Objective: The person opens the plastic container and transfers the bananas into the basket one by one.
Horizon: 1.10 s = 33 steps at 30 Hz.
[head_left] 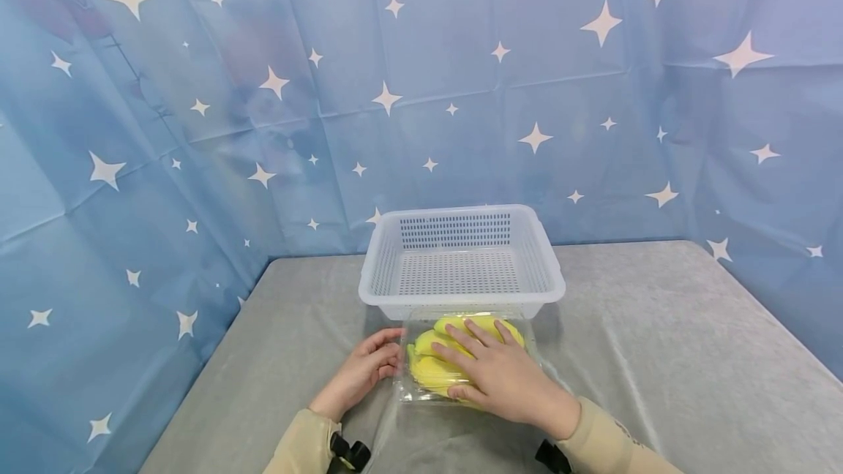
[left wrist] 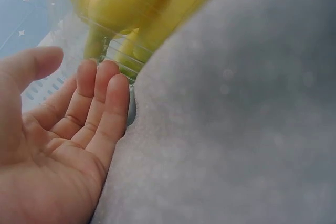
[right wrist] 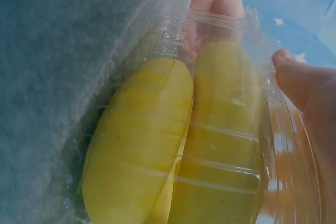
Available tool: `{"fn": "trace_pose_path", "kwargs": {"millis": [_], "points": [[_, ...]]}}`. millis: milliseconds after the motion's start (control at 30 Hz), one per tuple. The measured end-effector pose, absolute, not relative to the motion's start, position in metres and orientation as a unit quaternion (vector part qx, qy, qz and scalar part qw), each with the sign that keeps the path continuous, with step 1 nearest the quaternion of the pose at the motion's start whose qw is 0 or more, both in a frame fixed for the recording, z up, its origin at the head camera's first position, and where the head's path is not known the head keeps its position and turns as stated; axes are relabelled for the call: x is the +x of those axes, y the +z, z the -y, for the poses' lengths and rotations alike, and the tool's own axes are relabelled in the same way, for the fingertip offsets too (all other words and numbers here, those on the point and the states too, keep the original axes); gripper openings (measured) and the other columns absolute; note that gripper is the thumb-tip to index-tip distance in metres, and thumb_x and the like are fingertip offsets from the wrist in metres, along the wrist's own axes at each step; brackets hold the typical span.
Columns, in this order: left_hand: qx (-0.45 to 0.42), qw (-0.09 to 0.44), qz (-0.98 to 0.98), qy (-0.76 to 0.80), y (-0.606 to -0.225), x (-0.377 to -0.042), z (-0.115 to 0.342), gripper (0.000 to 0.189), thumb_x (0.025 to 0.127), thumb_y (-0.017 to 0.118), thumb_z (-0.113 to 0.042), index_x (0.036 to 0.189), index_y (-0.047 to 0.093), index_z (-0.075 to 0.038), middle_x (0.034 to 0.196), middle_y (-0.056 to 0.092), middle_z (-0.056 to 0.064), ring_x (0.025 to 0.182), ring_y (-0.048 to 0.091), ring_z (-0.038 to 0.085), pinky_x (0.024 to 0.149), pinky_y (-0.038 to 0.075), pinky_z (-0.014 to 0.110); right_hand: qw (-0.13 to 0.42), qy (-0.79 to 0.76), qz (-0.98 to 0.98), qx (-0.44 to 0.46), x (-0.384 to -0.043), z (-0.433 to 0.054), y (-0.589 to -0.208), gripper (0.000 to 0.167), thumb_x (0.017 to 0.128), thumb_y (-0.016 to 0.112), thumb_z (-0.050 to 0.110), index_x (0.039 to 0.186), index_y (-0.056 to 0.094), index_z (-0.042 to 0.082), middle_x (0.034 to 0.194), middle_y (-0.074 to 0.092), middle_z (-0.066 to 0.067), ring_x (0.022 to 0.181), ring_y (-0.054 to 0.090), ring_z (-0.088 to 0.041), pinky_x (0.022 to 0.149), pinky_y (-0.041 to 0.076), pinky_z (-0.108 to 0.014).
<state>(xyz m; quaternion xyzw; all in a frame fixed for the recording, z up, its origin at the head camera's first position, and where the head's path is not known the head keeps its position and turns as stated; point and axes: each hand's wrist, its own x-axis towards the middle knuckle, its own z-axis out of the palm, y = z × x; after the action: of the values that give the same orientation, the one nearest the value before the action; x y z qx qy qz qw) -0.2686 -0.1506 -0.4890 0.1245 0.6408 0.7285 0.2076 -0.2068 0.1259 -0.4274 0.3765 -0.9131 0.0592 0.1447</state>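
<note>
A clear plastic box [head_left: 405, 390] lies on the grey cloth, holding several long, smooth yellow fruits [head_left: 431, 374] that look like bananas, with green stem ends [left wrist: 94, 43] in the left wrist view. My right hand [head_left: 507, 380] rests flat on top of the box, its fingers spread over the fruits. At the box's left side is my left hand [head_left: 364, 373], fingers loosely bent and fingertips at the wall, gripping nothing. In the right wrist view, rounded yellow ends [right wrist: 139, 145] show through the ribbed plastic. Whether the lid is fastened, I cannot tell.
Just behind the box stands a white perforated plastic basket [head_left: 461, 300], its front wall close to the box's far edge. Grey cloth [head_left: 645, 335] covers the table. A blue curtain with white stars [head_left: 454, 72] hangs behind and along the sides.
</note>
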Motion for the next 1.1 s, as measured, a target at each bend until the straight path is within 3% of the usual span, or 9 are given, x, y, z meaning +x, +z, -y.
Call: {"fn": "trace_pose_path", "kwargs": {"millis": [1100], "points": [[0.168, 0.2, -0.624, 0.736, -0.4929, -0.2689, 0.1536, 0.049, 0.098, 0.052, -0.006, 0.141, 0.034, 0.01, 0.095, 0.057, 0.003, 0.078, 0.059, 0.011, 0.072, 0.052, 0.025, 0.121, 0.066, 0.921, 0.365, -0.2072, -0.1243, -0.4245, 0.056, 0.097, 0.045, 0.056, 0.148, 0.039, 0.034, 0.151, 0.04, 0.001, 0.135, 0.039, -0.032, 0.101, 0.03, -0.065]]}}
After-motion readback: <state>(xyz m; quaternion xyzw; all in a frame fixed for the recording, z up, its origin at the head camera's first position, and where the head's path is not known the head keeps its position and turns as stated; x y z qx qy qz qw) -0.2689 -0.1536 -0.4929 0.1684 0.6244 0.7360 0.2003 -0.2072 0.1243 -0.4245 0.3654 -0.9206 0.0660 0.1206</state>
